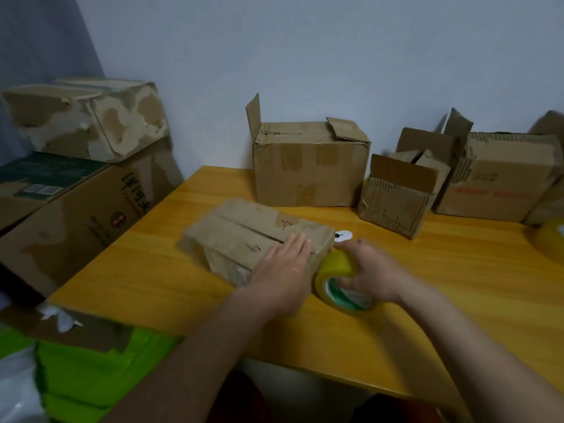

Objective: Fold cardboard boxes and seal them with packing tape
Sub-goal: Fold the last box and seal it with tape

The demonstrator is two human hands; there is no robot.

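box (244, 236): brown | tape roll (335, 270): yellow, green core | table (427, 285): orange-yellow woodgrain

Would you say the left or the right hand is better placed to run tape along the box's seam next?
Right: the right hand already grips the tape roll at the box's end, while the left hand presses the flaps flat.

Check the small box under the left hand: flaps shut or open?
Shut. The small box has both top flaps folded flat, meeting at a centre seam; the left hand presses them down. Whether the seam is taped: cannot tell.
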